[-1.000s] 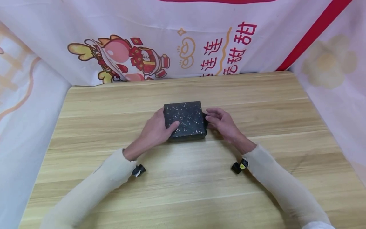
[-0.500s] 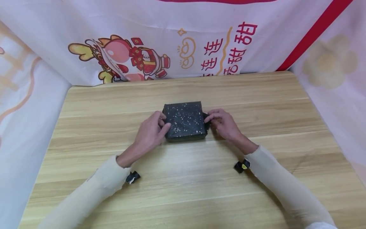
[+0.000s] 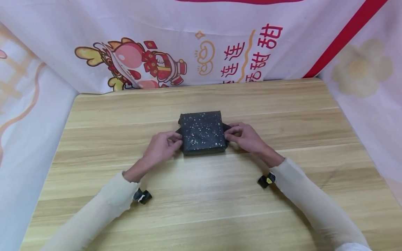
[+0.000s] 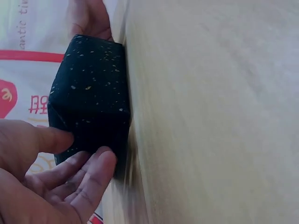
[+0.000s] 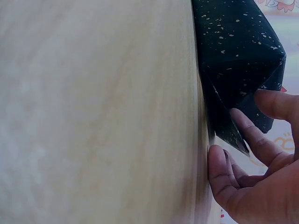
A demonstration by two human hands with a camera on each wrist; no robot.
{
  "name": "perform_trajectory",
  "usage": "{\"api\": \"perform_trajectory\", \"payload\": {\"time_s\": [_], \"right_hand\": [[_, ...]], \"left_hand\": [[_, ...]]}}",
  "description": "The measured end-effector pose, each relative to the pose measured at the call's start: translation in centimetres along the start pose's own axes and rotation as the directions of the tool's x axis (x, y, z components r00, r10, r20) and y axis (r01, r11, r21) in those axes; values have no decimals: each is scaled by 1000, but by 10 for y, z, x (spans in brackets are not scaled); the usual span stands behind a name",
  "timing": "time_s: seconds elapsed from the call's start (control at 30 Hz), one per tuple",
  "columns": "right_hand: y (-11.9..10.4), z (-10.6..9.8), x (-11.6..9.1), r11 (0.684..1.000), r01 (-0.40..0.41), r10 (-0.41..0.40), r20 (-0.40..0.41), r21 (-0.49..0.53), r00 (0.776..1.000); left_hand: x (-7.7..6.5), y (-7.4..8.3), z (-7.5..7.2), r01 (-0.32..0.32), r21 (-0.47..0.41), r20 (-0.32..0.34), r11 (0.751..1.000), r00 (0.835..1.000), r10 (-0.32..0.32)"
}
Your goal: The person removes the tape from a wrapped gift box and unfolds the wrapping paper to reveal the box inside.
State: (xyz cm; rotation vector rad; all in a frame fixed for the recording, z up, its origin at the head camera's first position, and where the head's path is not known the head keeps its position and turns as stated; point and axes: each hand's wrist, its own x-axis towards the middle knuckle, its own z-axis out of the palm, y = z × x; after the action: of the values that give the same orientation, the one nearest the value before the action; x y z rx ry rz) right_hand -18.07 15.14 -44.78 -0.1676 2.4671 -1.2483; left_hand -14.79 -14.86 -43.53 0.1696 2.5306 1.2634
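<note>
i have the black speckled parcel [image 3: 203, 132] lying flat on the wooden table [image 3: 201, 195], roughly midway between the left and right edges and a little nearer the far edge than the near one. it sits square to the edges, which lets me come at both of its short ends at once.

my left hand [image 3: 161, 146] is at the parcel's left end. in the left wrist view the thumb [image 4: 51, 139] presses on the dark paper at the end face while the other fingers [image 4: 93, 172] lie under and against the lower edge next to the table, only loosely bent. so i read it as a light pinch on the paper at that end rather than a full grasp.

my right hand [image 3: 243, 136] mirrors it at the right end. in the right wrist view a pointed paper flap [image 5: 229, 128] juts out from the parcel's end close to the table, and my fingertips [image 5: 271, 103] touch the paper just above and around it, thumb [image 5: 219, 172] low beside the table. the fingers are half curled and seem to nip the flap; how firmly, i cannot tell.

with a hand at each end the parcel is pinned between them, so i judge it will not slide while the end paper is worked.

behind the far edge hangs a printed cloth backdrop [image 3: 201, 42] with a cartoon dragon [image 3: 132, 64] and red characters.
</note>
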Motion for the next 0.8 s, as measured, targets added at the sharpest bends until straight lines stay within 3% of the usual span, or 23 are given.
{"api": "perform_trajectory", "payload": {"time_s": [0.13, 0.27, 0.57, 0.8], "right_hand": [[0, 1, 0, 999, 5, -5, 8, 40, 1000], [0, 1, 0, 995, -9, 7, 25, 96, 1000], [-2, 1, 2, 986, 3, -10, 40, 167, 999], [0, -2, 0, 981, 16, -25, 43, 193, 999]], "left_hand": [[2, -2, -2, 32, -28, 51, 999, 998, -31], [1, -7, -5, 13, -30, 73, 999, 997, -10], [-5, -12, -8, -147, 73, 18, 986, 989, 146], [-5, -19, -6, -208, 69, 27, 976, 978, 207]]}}
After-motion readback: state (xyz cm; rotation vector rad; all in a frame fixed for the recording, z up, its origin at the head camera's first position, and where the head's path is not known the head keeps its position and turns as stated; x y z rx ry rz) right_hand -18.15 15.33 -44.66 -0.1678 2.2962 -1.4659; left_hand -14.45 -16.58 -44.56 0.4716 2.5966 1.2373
